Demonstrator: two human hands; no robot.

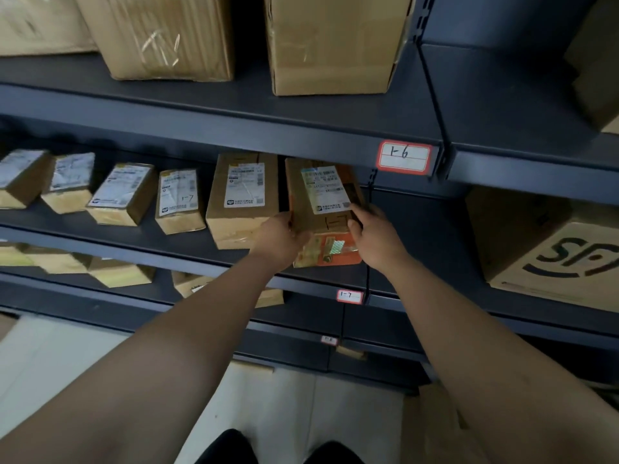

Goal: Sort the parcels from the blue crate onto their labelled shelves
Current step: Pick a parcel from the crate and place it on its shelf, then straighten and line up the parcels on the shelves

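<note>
A brown cardboard parcel (323, 209) with a white shipping label and an orange front end rests on the dark shelf (395, 242) tagged 1-7 (349, 296), at the right end of a row. My left hand (284, 239) grips its near left corner. My right hand (375, 232) holds its right side. "1-7" is handwritten on the parcel's top. The blue crate is out of view.
Several labelled parcels (243, 199) line the same shelf to the left. Big boxes (335, 41) stand on the shelf above, tagged 1-6 (405, 157). A large printed box (549, 249) fills the bay to the right. More parcels (120, 272) lie on the shelf below.
</note>
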